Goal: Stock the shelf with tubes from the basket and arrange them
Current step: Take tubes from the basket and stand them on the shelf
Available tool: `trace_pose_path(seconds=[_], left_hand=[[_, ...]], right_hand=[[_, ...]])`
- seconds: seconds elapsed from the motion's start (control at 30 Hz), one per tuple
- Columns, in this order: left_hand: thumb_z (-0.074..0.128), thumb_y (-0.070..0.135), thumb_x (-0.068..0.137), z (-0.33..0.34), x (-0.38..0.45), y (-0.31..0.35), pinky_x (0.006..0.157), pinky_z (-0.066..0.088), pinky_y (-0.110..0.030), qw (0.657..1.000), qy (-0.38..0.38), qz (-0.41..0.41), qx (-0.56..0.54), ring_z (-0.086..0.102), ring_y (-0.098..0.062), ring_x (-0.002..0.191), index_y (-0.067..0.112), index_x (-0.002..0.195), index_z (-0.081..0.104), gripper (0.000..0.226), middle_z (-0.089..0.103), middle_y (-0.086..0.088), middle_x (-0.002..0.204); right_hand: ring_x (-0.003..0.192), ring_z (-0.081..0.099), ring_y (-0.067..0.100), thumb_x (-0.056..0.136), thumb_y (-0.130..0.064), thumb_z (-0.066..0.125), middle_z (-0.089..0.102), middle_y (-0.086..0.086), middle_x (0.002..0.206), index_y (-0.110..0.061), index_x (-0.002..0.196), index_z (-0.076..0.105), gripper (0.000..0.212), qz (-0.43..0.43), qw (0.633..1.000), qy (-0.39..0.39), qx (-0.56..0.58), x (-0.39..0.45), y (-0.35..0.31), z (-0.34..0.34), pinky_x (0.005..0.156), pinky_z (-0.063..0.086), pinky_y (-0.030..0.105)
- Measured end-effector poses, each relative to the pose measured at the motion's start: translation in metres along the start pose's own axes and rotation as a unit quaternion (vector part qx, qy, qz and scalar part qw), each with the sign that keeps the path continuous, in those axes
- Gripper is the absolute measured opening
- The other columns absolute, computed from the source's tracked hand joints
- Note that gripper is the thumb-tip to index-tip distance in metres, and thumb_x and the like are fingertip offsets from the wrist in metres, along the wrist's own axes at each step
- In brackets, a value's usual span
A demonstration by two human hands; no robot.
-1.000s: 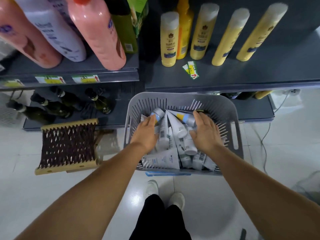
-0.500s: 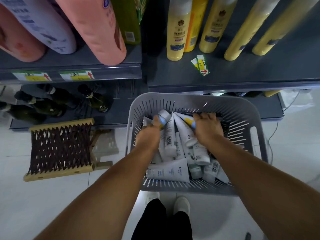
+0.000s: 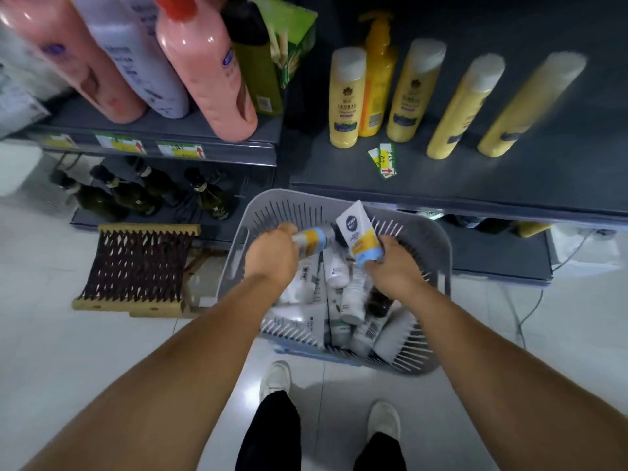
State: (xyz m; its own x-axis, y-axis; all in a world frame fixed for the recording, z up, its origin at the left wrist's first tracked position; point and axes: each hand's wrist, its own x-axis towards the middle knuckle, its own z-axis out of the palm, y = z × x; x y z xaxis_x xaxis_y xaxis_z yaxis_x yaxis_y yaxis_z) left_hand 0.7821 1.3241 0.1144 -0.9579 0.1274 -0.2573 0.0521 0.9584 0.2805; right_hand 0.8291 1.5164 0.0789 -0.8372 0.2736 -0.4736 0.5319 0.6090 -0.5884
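A grey slatted basket (image 3: 438,253) stands on the floor under the shelf, holding several white tubes (image 3: 350,300). My left hand (image 3: 272,254) is closed around a white, yellow and blue tube (image 3: 312,237) lying sideways above the pile. My right hand (image 3: 396,263) grips another white, yellow and blue tube (image 3: 356,229) by its lower end, its flat end tilted up toward the shelf. The dark grey shelf (image 3: 458,178) lies just beyond the basket, with bare space in front of the yellow bottles.
Yellow bottles (image 3: 345,100) stand in a row at the back of the shelf, with a loose price label (image 3: 384,159) in front. Pink and lilac bottles (image 3: 204,69) fill the left shelf. A woven wooden stool (image 3: 136,266) sits left of the basket, dark bottles (image 3: 210,198) behind it.
Both hands have closed on a tube each and lifted them out of the pile. The right hand's tube now stands up above the basket.
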Motion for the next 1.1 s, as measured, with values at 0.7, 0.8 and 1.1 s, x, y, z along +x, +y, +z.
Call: trace_pose_path(seconds=[0.7,0.8,1.1], left_hand=[[0.051,0.012,0.094,-0.230,-0.093,0.221,0.086,0.040,-0.025,0.937,0.156,0.268,-0.160,0.057,-0.025,0.112,0.017,0.125,0.059,0.032,0.064,-0.006,0.121],[0.047,0.010,0.095,-0.257,-0.102,0.256,0.077,0.040,-0.025,0.919,0.177,0.312,-0.166,0.058,-0.023,0.101,0.017,0.121,0.058,0.029,0.064,-0.005,0.112],[0.049,0.010,0.092,-0.298,-0.097,0.349,0.071,0.043,-0.027,0.875,0.214,0.377,-0.214,0.056,-0.015,0.089,0.015,0.105,0.061,0.018,0.062,0.001,0.097]], right_hand=[[0.090,0.061,0.019,0.085,-0.014,0.064,0.066,0.000,0.099,-0.024,0.099,0.057,0.019,-0.176,0.904,0.118,0.371,-0.153,-0.063,-0.279,0.085,0.052,0.037],[0.089,0.062,0.017,0.087,-0.014,0.064,0.067,0.001,0.099,-0.025,0.097,0.057,0.016,-0.200,0.895,0.160,0.365,-0.168,-0.067,-0.315,0.082,0.053,0.036],[0.097,0.063,0.018,0.087,-0.011,0.066,0.067,0.000,0.103,-0.020,0.109,0.055,0.026,-0.193,0.867,0.284,0.362,-0.182,-0.046,-0.406,0.086,0.054,0.036]])
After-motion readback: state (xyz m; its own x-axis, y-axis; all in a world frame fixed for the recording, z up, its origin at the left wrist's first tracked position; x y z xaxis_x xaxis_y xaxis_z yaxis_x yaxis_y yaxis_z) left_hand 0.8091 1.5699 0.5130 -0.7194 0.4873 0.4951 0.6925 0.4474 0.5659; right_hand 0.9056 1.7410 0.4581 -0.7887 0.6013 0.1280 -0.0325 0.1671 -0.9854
